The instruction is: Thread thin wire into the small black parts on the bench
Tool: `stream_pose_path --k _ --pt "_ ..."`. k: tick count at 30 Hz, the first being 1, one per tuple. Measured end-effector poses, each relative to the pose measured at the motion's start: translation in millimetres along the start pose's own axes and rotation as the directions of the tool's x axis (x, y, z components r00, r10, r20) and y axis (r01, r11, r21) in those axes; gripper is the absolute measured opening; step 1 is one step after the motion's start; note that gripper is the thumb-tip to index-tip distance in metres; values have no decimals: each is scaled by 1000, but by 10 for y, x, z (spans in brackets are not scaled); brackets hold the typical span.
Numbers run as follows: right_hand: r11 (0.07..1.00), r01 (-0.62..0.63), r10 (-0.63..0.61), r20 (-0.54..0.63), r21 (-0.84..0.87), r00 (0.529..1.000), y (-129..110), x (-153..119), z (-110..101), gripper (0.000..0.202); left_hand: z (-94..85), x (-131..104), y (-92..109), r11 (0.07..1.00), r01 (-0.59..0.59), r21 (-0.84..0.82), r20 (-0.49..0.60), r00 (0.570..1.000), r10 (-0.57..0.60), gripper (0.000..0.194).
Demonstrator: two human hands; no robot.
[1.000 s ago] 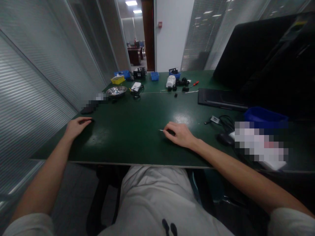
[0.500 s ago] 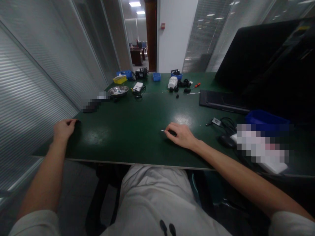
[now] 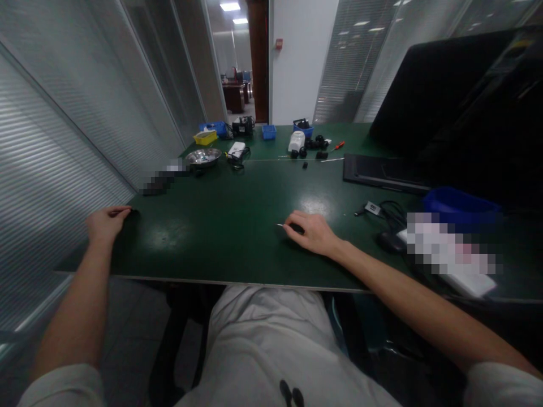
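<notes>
My right hand (image 3: pixel 313 233) rests on the green table (image 3: pixel 237 215) near its middle. Its fingers are closed on a small tool (image 3: pixel 292 228) with a black handle and a thin metal tip that points left. My left hand (image 3: pixel 105 224) sits at the table's left edge, its fingertips pinched on a small dark object (image 3: pixel 133 212) that lies on the surface. What that object is cannot be made out.
A big black monitor (image 3: pixel 445 96) and a flat black panel (image 3: pixel 382 169) stand on the right, with a blue bin (image 3: pixel 458 203), a mouse (image 3: pixel 389 242) and cables (image 3: pixel 384 210) nearer. At the far end are a metal bowl (image 3: pixel 202 156), a yellow bin (image 3: pixel 205 137), a white device (image 3: pixel 296 140) and a red screwdriver (image 3: pixel 338 145).
My left hand has slid left along the table to its edge, taking the small dark object with it. My right hand has stayed put.
</notes>
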State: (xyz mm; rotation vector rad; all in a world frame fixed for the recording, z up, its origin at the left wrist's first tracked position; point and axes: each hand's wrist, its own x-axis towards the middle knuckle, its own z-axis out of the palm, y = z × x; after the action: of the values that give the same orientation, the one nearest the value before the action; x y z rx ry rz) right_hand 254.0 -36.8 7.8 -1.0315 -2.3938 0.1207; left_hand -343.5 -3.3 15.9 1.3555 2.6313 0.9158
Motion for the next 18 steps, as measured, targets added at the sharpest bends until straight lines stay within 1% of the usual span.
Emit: stream_pose_path --k 2,4,6,9,11,18 --pt "1000 6 -6 1 6 1000 1 0 -1 23 -14 -14 5 1000 -2 20 -11 1000 2 36" --pt "1000 8 -8 2 8 1000 1 0 -4 23 -26 -11 -11 999 -27 27 -17 999 27 34" --pt "1000 5 -5 3 8 1000 2 -2 -7 24 -36 6 -47 999 -37 16 4 999 37 34" --pt "1000 1 -1 3 13 1000 8 -4 -6 23 -42 34 -105 1000 -17 -8 59 998 17 36" --pt "1000 1 -1 3 20 1000 10 -4 -4 23 -39 38 -122 1000 -10 -15 74 997 11 38" --pt "1000 0 0 8 24 1000 -3 -1 -9 22 -21 24 -101 999 -48 13 29 998 47 33"
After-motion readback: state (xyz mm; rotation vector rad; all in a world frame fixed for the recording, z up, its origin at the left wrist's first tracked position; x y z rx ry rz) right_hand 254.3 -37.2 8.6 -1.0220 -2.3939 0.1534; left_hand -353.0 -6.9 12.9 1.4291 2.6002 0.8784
